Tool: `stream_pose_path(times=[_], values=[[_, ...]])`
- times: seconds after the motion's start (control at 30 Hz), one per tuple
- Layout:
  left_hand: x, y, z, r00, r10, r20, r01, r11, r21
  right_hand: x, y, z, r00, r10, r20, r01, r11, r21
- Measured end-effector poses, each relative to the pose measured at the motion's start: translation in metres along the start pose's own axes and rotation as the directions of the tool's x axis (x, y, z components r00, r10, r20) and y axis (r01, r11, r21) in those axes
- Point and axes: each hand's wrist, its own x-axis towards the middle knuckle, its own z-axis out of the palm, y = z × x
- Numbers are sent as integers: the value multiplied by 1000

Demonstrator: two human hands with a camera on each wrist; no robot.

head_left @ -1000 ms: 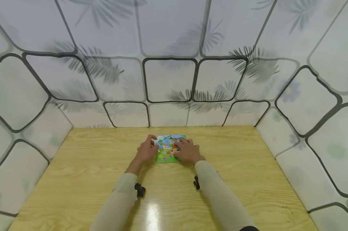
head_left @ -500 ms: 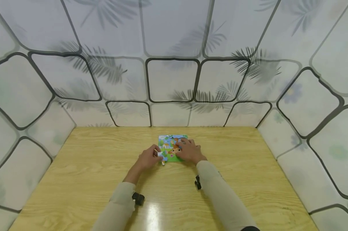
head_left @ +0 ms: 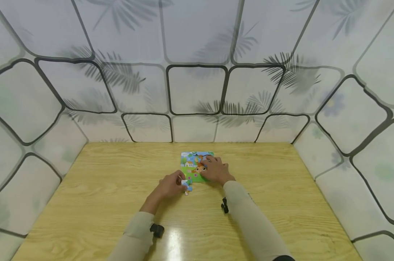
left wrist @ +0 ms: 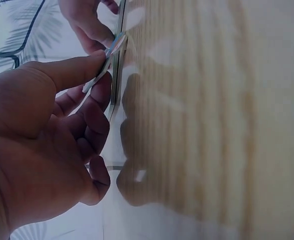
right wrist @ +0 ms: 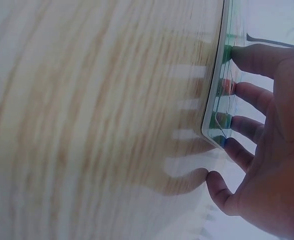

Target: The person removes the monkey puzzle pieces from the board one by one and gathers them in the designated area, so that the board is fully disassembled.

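A colorful jigsaw puzzle point(head_left: 189, 170) with a cartoon monkey, a small house and flowers lies flat on the table. My left hand point(head_left: 170, 186) is at its near left corner and pinches a jigsaw piece point(head_left: 187, 184) between thumb and forefinger. Seen from the left wrist, that piece point(left wrist: 101, 71) is tilted, and the other fingers curl loosely beneath it. My right hand point(head_left: 217, 171) covers the right part of the puzzle. In the right wrist view the spread fingers of the right hand point(right wrist: 282, 120) touch the puzzle's surface point(right wrist: 226, 90), and the little finger reaches past its edge.
The wooden table point(head_left: 265, 203) carries the puzzle near its back edge. A pale wall covering point(head_left: 197, 90) with dark stone outlines and leaf prints rises behind the table and on both sides. Small black devices point(head_left: 157, 230) sit on both wrists.
My left hand has moved from the puzzle's left edge toward me and slightly right, and the jigsaw piece has come into sight in its fingers. The right hand has stayed on the puzzle.
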Motion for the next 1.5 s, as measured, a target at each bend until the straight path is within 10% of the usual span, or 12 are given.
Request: stream_pose_path(times=[1.03,1.5], values=[[-11,6,2,1000,-8,8,6,980,201,-5,-2,2,999,-24,-40,24,1000,7],[17,21,-4,989,8,-149,26,973,229,-6,-4,-1,999,-4,-40,6,998,61]])
